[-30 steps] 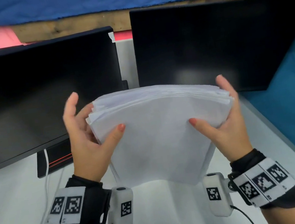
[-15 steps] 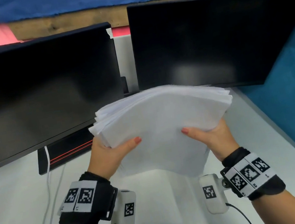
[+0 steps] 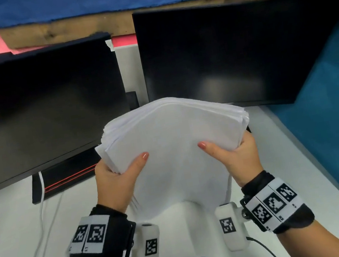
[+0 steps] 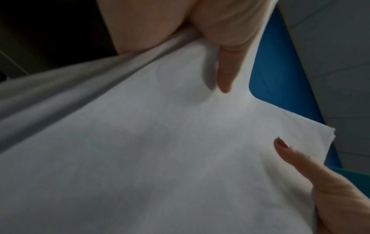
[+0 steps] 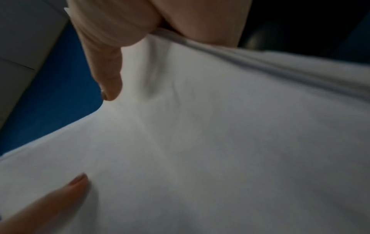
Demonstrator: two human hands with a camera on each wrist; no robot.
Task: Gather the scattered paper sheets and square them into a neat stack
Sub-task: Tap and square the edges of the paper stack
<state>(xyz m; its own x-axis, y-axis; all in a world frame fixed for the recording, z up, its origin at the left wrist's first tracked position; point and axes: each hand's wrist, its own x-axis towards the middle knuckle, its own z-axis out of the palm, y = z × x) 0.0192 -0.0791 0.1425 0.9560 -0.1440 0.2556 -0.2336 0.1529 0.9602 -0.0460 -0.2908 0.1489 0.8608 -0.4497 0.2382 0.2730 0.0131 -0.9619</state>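
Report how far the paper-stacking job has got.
Done: the sheets are gathered into one paper stack; no loose sheet shows on the white desk. In hand: the left hand and right hand grip its two sides, thumbs on top, holding it upright and bowed. Left: the far edges fan out unevenly, so it needs squaring and laying down.

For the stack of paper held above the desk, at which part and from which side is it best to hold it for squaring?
Hold the paper stack at its two side edges, one hand from each side, as the left hand and right hand do now: thumbs on the near face, fingers behind. The sheets are limp and fan out at the top edge, so side grips probably keep them together while the bottom edge is tapped on the desk.
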